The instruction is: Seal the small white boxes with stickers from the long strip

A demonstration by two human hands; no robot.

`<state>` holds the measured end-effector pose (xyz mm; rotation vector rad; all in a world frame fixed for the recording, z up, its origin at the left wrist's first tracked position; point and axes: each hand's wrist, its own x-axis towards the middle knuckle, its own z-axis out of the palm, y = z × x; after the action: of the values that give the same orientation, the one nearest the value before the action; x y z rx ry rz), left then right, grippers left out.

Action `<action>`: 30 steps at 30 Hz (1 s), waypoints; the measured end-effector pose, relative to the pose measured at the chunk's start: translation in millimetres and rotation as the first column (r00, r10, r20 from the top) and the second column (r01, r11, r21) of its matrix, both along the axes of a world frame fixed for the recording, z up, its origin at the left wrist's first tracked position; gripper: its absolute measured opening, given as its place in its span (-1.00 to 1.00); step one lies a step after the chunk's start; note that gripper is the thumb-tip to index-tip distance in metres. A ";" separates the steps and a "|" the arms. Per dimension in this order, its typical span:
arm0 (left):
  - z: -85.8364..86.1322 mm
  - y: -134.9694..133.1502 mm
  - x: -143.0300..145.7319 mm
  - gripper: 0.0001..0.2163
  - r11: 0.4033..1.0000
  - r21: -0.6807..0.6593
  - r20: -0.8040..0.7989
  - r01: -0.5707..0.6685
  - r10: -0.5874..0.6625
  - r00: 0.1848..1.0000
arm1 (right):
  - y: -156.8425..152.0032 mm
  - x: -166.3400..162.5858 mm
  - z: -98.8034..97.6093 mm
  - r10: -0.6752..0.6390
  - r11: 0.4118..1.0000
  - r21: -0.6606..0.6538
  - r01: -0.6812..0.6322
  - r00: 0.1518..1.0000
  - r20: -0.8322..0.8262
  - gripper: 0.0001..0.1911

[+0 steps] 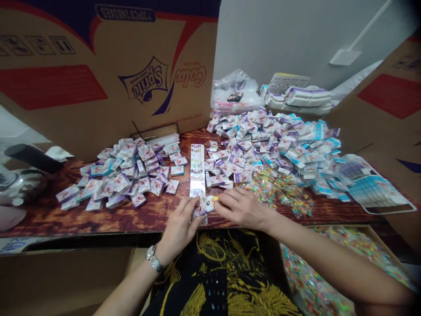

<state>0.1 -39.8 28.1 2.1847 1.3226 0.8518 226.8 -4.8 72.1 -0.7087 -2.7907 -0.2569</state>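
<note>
My left hand (180, 224) and my right hand (240, 207) meet at the front edge of the wooden table (108, 217). Both pinch one small white and purple box (206, 204), and something small and bright shows at its right end under my right fingers. A long strip of stickers (197, 169) lies just beyond the box, pointing away from me. A heap of small clear packets with coloured bits (279, 191) lies right of my right hand. My left wrist wears a watch (154, 258).
A pile of small boxes (126, 173) lies at the left, a larger pile (276, 145) at the right. Cardboard cartons (98, 74) stand behind and at the right. A carton of coloured packets (315, 276) sits below the table, right. A wire tray (375, 188) holds blue stacks.
</note>
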 end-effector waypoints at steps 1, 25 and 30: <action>0.3 -0.8 -0.2 -0.62 1.000 0.002 0.000 0.007 -0.007 1.000 | 0.7 1.0 -0.2 0.025 1.000 0.009 -0.025 1.000 0.018 -0.75; -4.2 -2.0 25.0 -0.57 0.971 0.223 -0.167 -0.082 0.121 0.978 | -9.3 -37.9 -33.4 -0.733 0.542 -0.833 -0.111 0.423 -0.533 -0.87; -6.4 -1.1 27.2 -0.58 0.980 0.165 -0.119 -0.110 0.130 0.984 | -10.1 -42.8 -44.9 -0.765 0.516 -0.835 -0.194 0.334 -0.550 -0.87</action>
<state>27.4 -40.8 21.7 2.3356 1.5091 0.9018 184.0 -14.9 27.2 -1.1486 -1.4104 1.1526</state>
